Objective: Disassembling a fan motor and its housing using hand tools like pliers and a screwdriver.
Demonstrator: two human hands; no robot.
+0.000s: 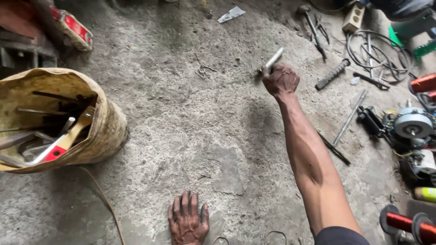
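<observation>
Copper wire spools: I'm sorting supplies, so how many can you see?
2, possibly more hidden. One spool lies at the lower right corner of the concrete floor; another spool sits at the right edge, cut off by the frame, beyond the grinder.

Support surface: rough grey concrete floor [190, 131], dusty and stained. Left: a yellowed sack [102, 131] lies on its side, mouth open, tools inside. Top left: a red and white box [75, 29]. Top centre: a scrap of sheet metal [230, 14]. Right: a ribbed black handle [333, 74], a coil of wire [379, 52], a thin metal rod [350, 117]. Lower right: copper wire spools [406, 223]. The left hand [187, 222] rests flat on the floor.
</observation>
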